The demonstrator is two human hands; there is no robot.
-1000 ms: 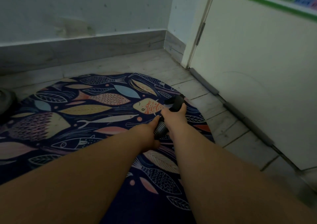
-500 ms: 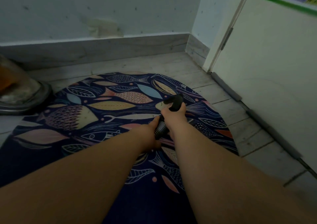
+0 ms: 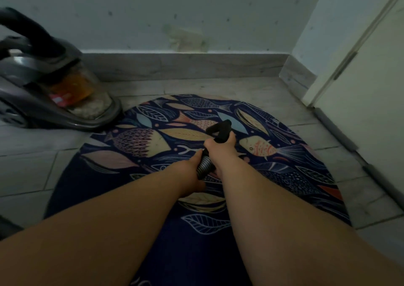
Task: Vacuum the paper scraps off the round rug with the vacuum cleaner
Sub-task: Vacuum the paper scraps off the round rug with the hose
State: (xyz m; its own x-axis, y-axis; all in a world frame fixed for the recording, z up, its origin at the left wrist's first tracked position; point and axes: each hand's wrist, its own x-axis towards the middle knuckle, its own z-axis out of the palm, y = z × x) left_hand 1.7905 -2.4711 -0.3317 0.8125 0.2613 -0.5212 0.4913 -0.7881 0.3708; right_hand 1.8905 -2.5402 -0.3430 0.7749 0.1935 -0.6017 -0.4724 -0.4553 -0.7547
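Observation:
A round dark-blue rug (image 3: pixel 140 176) printed with fish and leaves lies on the grey tile floor. Both my hands hold the vacuum hose over its middle. My right hand (image 3: pixel 220 150) grips the black nozzle handle (image 3: pixel 219 130). Just behind it, my left hand (image 3: pixel 192 172) is wrapped around the ribbed grey hose (image 3: pixel 203 166). The nozzle's mouth is hidden behind my hands. The grey vacuum cleaner body (image 3: pixel 50 93), with a clear dust bin, stands on the floor at the rug's far left edge. I see no paper scraps on the visible rug.
A pale wall with a grey skirting board (image 3: pixel 185 67) runs along the far side. A white door (image 3: pixel 376 84) with a dark draught strip (image 3: pixel 336 130) at its foot closes the right side. Tile floor surrounds the rug.
My view has swung left, bringing the vacuum cleaner body fully into sight and pushing the door to the right edge. My hands keep the same grip on the hose.

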